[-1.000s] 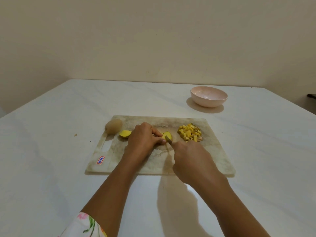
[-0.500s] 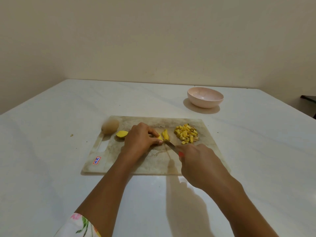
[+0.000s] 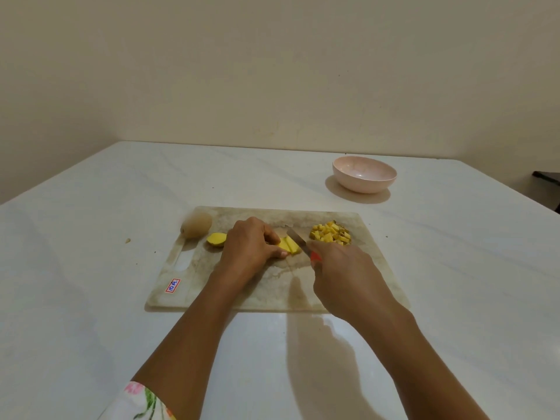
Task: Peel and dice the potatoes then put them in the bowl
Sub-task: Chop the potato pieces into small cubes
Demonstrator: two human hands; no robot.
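Observation:
On the marbled cutting board my left hand holds down a yellow peeled potato piece cut into slices. My right hand grips a knife with a red handle, its blade lying against the right side of that piece. A heap of diced potato lies at the board's far right. A peeled potato half sits left of my left hand, and a whole unpeeled potato rests at the board's far left corner. The pink bowl stands beyond the board, to the right, with nothing in it.
The board lies on a white table against a beige wall. A small scrap lies on the table left of the board. A dark object shows at the right edge.
The knife has moved from in front of the potato piece to its right side, blade now pointing away from me. My left hand stays on the piece.

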